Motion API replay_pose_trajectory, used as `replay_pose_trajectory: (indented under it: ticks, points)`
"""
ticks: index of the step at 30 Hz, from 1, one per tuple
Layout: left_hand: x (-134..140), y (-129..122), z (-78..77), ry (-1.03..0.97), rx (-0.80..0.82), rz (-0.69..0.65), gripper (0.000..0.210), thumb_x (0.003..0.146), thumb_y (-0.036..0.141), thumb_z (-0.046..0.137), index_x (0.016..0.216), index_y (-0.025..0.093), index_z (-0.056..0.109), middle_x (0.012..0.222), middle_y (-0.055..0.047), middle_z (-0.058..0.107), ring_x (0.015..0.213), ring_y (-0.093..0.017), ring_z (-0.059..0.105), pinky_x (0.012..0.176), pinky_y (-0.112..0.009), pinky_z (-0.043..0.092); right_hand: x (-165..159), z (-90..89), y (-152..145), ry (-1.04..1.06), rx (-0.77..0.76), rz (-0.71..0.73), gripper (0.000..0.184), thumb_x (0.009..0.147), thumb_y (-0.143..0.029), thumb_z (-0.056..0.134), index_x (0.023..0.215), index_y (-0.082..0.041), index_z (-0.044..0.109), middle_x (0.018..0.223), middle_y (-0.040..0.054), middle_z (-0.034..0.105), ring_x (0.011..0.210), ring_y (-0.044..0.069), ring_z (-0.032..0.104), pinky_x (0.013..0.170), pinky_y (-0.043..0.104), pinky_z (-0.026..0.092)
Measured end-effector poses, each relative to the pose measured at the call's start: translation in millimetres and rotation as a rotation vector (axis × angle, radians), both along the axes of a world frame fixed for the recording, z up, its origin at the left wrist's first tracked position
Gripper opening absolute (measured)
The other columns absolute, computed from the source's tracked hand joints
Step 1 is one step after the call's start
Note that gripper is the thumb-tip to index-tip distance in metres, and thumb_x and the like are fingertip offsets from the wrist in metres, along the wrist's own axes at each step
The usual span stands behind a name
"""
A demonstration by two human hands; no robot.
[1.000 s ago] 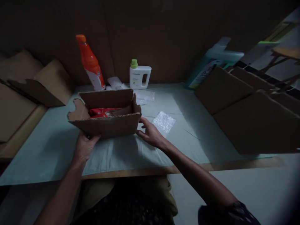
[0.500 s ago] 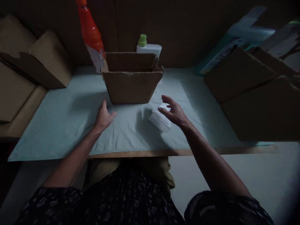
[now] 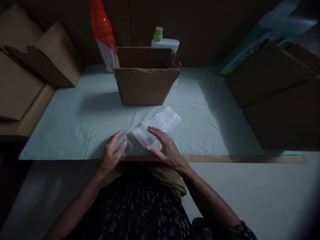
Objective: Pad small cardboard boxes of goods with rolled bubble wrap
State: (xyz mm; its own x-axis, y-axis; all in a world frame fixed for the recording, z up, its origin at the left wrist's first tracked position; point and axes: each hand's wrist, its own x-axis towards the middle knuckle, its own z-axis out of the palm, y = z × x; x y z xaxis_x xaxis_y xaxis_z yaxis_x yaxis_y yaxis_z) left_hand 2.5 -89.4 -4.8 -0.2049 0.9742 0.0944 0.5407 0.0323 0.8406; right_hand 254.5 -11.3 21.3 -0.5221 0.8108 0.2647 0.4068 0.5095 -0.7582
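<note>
A sheet of bubble wrap [image 3: 167, 118] lies on the light green cloth near the table's front edge, its near end [image 3: 142, 135] rolled or folded. Over that near end is my right hand [image 3: 165, 148], thumb and fingers apart; whether the fingertips touch the plastic I cannot tell. To the left of the bubble wrap, my left hand [image 3: 113, 151] is held with its fingers apart and nothing in it. Beyond both hands stands an open cardboard box [image 3: 147, 86], its inside mostly hidden.
Behind the box are an orange-red bottle [image 3: 102, 30] and a white bottle with a green cap [image 3: 165, 43]. Cardboard boxes stand at the left [image 3: 57, 56] and right [image 3: 282, 100], with a teal package [image 3: 250, 50] behind the right one. The cloth [image 3: 95, 113] covers the tabletop.
Both hands have come back toward the table's front edge and closer together. The bubble wrap now lies more spread out, its near end further left and nearer me. The view has shifted slightly.
</note>
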Motion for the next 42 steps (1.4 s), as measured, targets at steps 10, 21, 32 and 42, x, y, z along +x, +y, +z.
replay_pose_trajectory:
  ticks: [10, 21, 32, 42]
  points:
    - [34.8, 54.0, 15.2, 0.439, 0.213, -0.364, 0.047, 0.092, 0.017, 0.053, 0.138, 0.018, 0.062, 0.149, -0.011, 0.059, 0.148, -0.028, 0.044, 0.124, -0.051, 0.037, 69.8, -18.3, 48.7, -0.241, 0.092, -0.335, 0.022, 0.093, -0.030, 0.059, 0.109, -0.025, 0.074, 0.122, 0.0098, 0.076, 0.113, 0.030, 0.071, 0.099, 0.057, 0.055]
    - [49.7, 110.1, 14.5, 0.660, -0.078, -0.634, 0.078, 0.080, 0.007, 0.050, 0.156, 0.015, 0.041, 0.152, -0.015, 0.051, 0.139, -0.029, 0.046, 0.118, -0.044, 0.038, 50.1, -2.0, -88.0, -0.006, -0.143, 0.052, 0.020, 0.101, -0.027, 0.055, 0.110, -0.027, 0.073, 0.104, 0.0040, 0.079, 0.096, 0.021, 0.076, 0.086, 0.036, 0.062]
    - [50.3, 117.2, 15.8, 0.467, 0.031, -0.464, 0.020, 0.077, 0.008, 0.057, 0.089, 0.017, 0.071, 0.099, -0.010, 0.065, 0.104, -0.027, 0.061, 0.097, -0.045, 0.052, 65.3, -39.1, 93.2, -0.479, 0.083, -0.585, 0.036, 0.089, -0.036, 0.066, 0.118, -0.015, 0.069, 0.139, 0.0202, 0.064, 0.124, 0.039, 0.057, 0.102, 0.058, 0.044]
    - [-16.0, -23.3, 66.9, 0.125, 0.205, -0.559, 0.025, 0.088, 0.004, 0.056, 0.102, 0.024, 0.062, 0.099, -0.001, 0.074, 0.110, -0.018, 0.069, 0.096, -0.032, 0.055, 31.3, -32.9, 107.3, -0.375, 0.241, -0.365, 0.019, 0.098, -0.024, 0.050, 0.104, -0.020, 0.068, 0.108, 0.0102, 0.076, 0.104, 0.027, 0.063, 0.096, 0.043, 0.041]
